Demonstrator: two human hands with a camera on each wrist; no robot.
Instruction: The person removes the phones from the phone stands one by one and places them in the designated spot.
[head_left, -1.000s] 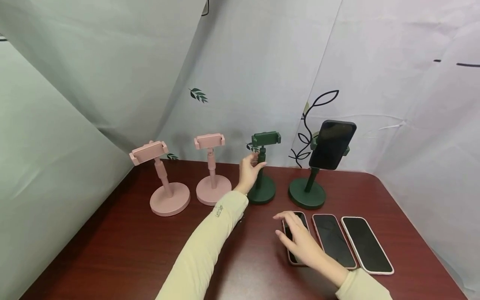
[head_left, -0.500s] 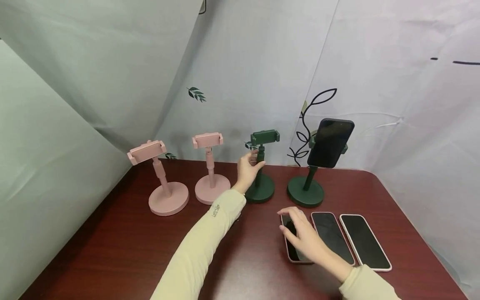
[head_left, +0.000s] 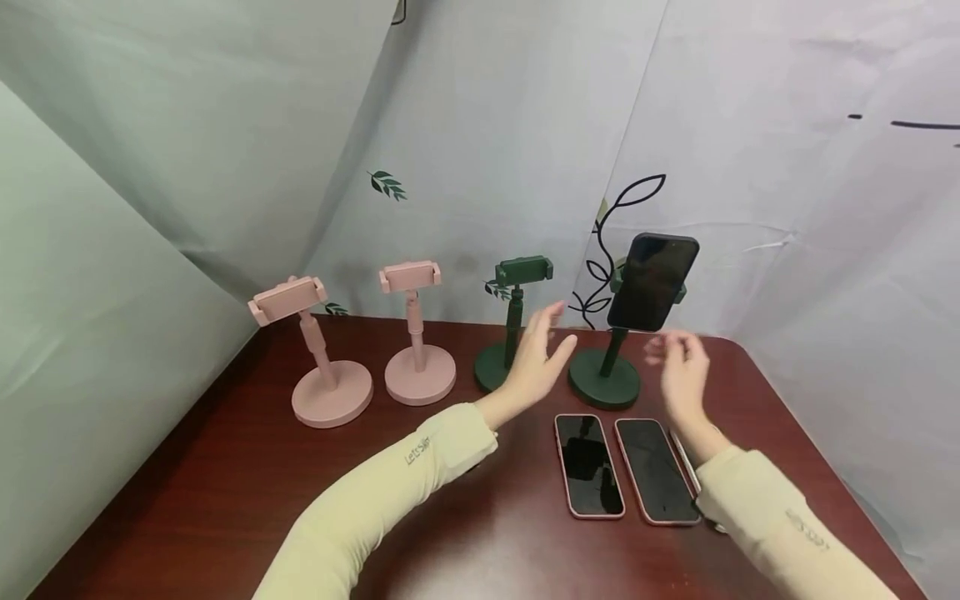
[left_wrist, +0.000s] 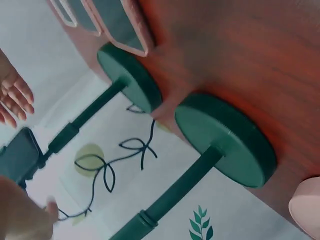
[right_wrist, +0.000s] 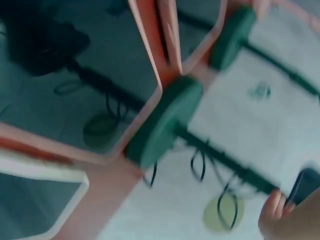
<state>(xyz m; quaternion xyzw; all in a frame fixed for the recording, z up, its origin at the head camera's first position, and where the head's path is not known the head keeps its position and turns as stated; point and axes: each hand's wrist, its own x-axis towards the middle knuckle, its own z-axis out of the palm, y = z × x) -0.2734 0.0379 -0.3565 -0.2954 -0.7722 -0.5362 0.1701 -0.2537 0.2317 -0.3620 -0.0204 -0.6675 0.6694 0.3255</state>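
My left hand (head_left: 534, 360) is raised in front of the dark green phone stand (head_left: 514, 325) without a phone, apart from its post, with thumb and fingers spread and nothing between them. To its right, the other green phone stand (head_left: 606, 375) carries a black phone (head_left: 652, 283) tilted in its clamp. My right hand (head_left: 684, 375), somewhat blurred, hovers just below and right of that phone, fingers loosely bent and holding nothing. In the left wrist view, the right hand (left_wrist: 14, 92) shows relaxed fingers beside the mounted phone (left_wrist: 20, 155).
Two pink phone stands (head_left: 330, 392) (head_left: 420, 375) stand to the left. Two pink-framed phones (head_left: 589, 467) (head_left: 657, 471) lie flat at the front right; a white-framed phone (right_wrist: 40, 205) beside them is mostly hidden by the right arm. A fabric backdrop (head_left: 480, 150) rises behind the table.
My left hand has let go of the green stand's post and moved right. My right hand has lifted from over the leftmost flat phone and moved right and forward, towards the mounted phone.
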